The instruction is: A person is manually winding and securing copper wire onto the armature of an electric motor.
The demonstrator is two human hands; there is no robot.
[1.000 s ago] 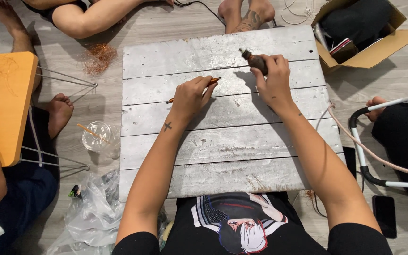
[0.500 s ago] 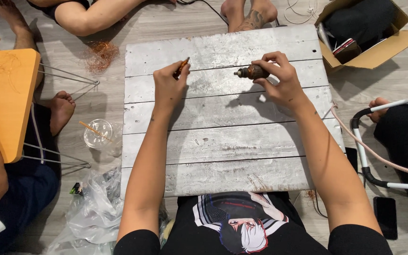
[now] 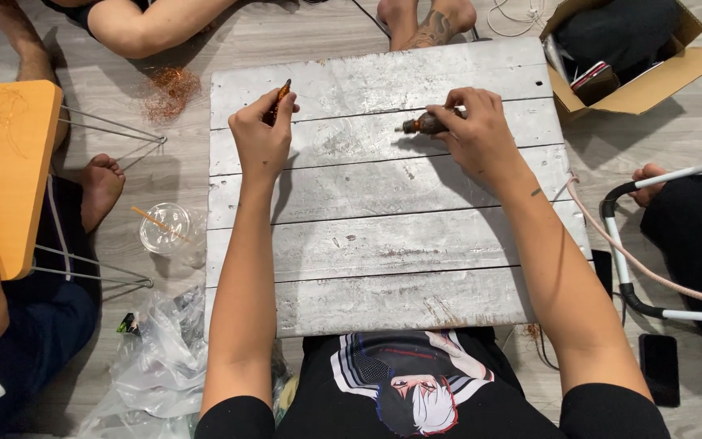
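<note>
Gripped: brown bottle (image 3: pixel 424 123) in R hand (image 3: pixel 477 130), contents unclear.

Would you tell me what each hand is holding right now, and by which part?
The left hand pinches a thin brown stick by its lower end. The right hand grips a small dark bottle around its body.

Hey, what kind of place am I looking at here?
Probably an informal craft or workshop spot on an indoor wooden floor: people sit barefoot around a worn plank board, beside an orange folding table and an open cardboard box.
</note>
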